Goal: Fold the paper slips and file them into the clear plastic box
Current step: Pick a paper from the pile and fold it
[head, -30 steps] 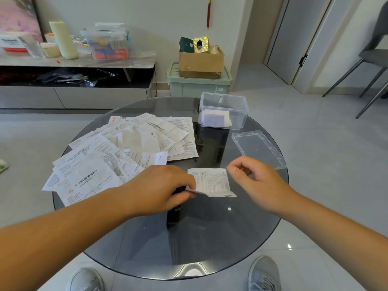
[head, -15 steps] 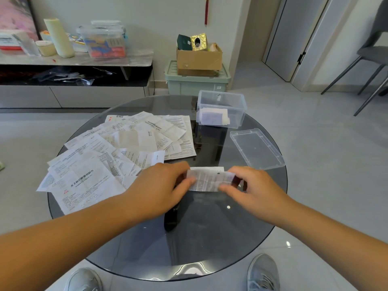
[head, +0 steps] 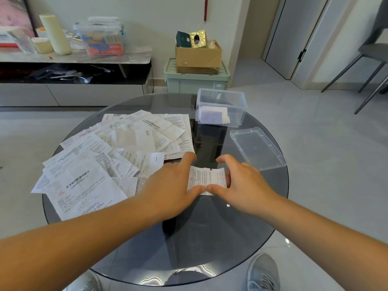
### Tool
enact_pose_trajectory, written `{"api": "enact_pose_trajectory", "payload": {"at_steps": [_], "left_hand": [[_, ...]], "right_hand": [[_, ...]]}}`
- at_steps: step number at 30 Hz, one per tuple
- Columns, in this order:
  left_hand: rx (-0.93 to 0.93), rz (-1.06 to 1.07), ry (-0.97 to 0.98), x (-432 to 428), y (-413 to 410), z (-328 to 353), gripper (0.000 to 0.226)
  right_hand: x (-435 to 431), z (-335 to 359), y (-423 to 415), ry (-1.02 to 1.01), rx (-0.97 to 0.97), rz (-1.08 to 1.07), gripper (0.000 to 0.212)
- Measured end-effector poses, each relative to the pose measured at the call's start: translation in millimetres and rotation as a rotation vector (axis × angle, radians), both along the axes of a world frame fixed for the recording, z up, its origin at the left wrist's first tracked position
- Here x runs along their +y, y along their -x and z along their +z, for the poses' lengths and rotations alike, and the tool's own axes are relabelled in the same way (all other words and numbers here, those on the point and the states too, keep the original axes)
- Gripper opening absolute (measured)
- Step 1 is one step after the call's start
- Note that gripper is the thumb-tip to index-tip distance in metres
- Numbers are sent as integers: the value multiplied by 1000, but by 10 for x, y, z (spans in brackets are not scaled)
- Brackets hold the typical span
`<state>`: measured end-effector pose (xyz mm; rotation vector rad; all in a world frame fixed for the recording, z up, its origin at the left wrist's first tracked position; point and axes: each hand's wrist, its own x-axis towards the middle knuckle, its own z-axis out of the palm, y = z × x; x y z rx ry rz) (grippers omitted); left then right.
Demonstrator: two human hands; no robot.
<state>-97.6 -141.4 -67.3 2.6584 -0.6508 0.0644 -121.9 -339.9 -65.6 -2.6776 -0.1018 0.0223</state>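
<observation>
Folding step: left hand (head: 168,185) presses the paper slip (head: 206,177), fingers straight; right hand (head: 245,185) pinches it. Next needs a firm crease.

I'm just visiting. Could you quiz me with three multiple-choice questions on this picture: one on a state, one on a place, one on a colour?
1. The clear box is: A) shut B) open and empty C) open, with folded slips inside.
2. The clear lid lies: A) on the floor B) on the glass table, right of the slip being folded C) on the box.
3. The bin under the cardboard box is: A) pale green B) red C) black.
Answers: C, white slips show through its lidless walls; B, it rests flat on the glass; A, its lid and sides look pale green.
</observation>
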Motion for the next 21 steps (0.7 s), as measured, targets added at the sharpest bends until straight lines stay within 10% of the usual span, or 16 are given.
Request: {"api": "enact_pose_trajectory", "payload": {"at_steps": [21], "left_hand": [[191,-173,-151,177,55,118,49]], "right_hand": [[-314,150,34,198,96,208,48]]}}
